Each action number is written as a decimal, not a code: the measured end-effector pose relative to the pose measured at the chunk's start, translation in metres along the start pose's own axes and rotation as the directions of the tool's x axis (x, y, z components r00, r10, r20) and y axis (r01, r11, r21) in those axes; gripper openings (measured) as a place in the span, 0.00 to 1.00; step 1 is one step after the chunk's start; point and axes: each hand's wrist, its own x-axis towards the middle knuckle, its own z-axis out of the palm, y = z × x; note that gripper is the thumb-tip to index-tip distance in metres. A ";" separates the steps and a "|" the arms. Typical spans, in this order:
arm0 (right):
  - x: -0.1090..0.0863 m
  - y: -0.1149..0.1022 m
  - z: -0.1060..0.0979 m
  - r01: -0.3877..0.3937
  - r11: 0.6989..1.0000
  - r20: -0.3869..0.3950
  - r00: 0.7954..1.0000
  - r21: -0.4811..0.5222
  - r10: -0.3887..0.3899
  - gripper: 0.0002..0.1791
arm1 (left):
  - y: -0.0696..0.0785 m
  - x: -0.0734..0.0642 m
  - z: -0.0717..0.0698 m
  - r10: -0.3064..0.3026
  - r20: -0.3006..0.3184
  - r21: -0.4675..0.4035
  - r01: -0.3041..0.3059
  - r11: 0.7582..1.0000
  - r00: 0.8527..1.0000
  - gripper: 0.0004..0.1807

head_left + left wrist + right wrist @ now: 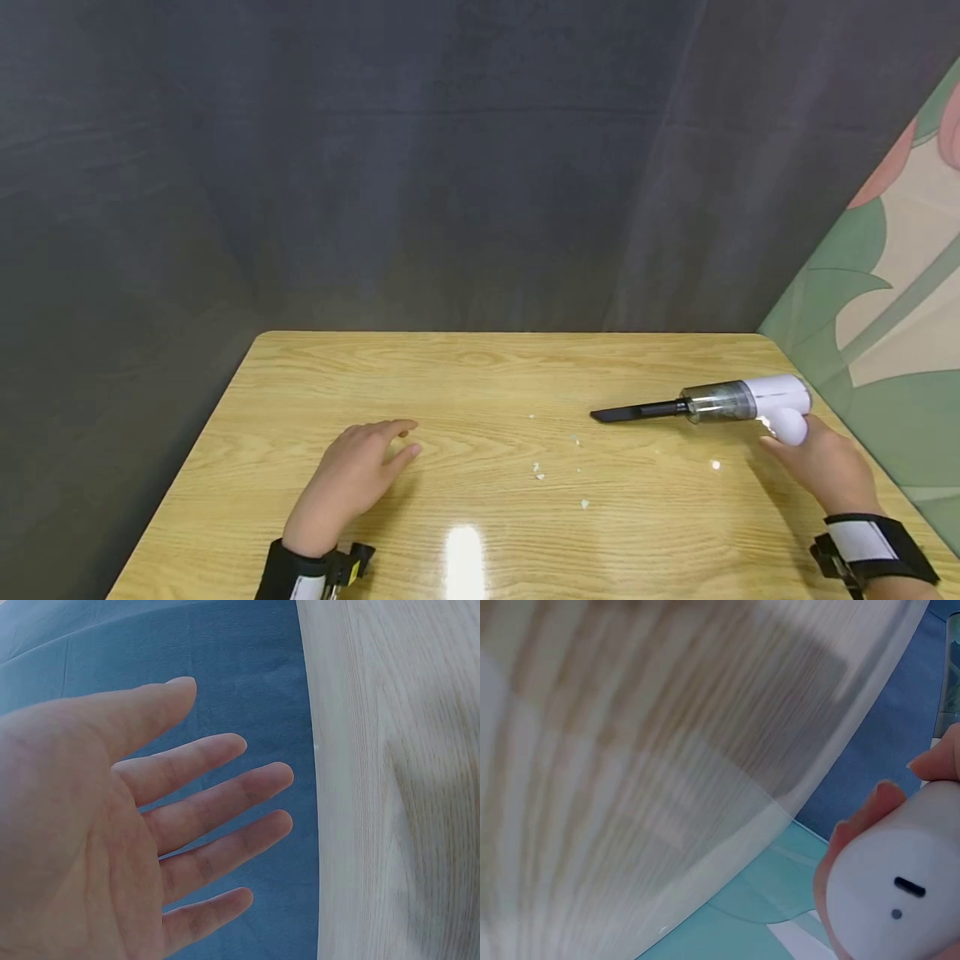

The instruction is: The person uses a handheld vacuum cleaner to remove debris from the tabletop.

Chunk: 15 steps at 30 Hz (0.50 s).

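At the table's right side my right hand [836, 468] grips the handle of a white handheld vacuum cleaner [780, 392]. Its clear dust cup and long black crevice nozzle [637, 412] point left, above the tabletop. The right wrist view shows fingers curled round the white handle [870, 900], whose end has a dark slot and a small dot. Small white scraps [539, 476] lie scattered on the wood, left of and nearer than the nozzle tip. My left hand [351, 473] hovers over the left part of the table with relaxed, spread fingers, holding nothing; its palm [90, 825] shows in the left wrist view.
The wooden table [450, 383] has its far edge against a dark curtain [450, 167]. A floral green and pink cloth [892, 317] hangs along the right edge. Another white scrap [585, 504] lies nearer the front. Each wrist wears a black strap with a camera.
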 end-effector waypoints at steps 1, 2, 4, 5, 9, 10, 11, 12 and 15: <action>0.000 -0.001 0.000 -0.002 1.000 0.003 1.000 0.003 0.002 0.29 | 0.000 0.000 0.000 0.002 -0.002 0.001 -0.002 1.000 1.000 0.21; 0.001 -0.002 0.000 -0.003 1.000 0.006 1.000 0.006 0.003 0.30 | 0.001 0.000 -0.001 0.003 -0.003 0.001 -0.003 1.000 1.000 0.21; 0.001 -0.004 0.000 -0.002 1.000 0.011 1.000 0.010 0.002 0.30 | 0.001 0.000 -0.001 0.003 -0.005 0.001 -0.003 1.000 1.000 0.21; 0.001 -0.004 0.000 -0.004 1.000 0.016 1.000 0.013 0.003 0.31 | 0.001 0.000 -0.001 0.002 -0.005 0.000 -0.002 1.000 1.000 0.21; 0.002 -0.005 0.000 -0.011 1.000 0.025 1.000 0.012 0.011 0.31 | 0.002 0.000 -0.001 -0.003 -0.005 -0.002 0.003 1.000 1.000 0.22; 0.002 -0.005 0.000 -0.013 1.000 0.027 1.000 0.011 0.013 0.31 | 0.002 0.000 -0.001 -0.003 -0.005 -0.002 0.003 1.000 1.000 0.22; 0.001 -0.005 0.000 -0.013 1.000 0.026 1.000 0.011 0.013 0.31 | 0.002 -0.001 -0.001 -0.002 -0.006 -0.001 0.002 1.000 1.000 0.22; 0.001 -0.004 0.000 -0.010 1.000 0.022 1.000 0.011 0.009 0.31 | 0.002 -0.001 -0.001 -0.003 -0.008 -0.001 0.003 1.000 1.000 0.22; -0.001 -0.004 0.001 0.011 1.000 0.002 1.000 0.013 -0.011 0.29 | 0.002 -0.001 -0.002 -0.005 -0.011 0.000 0.005 1.000 1.000 0.21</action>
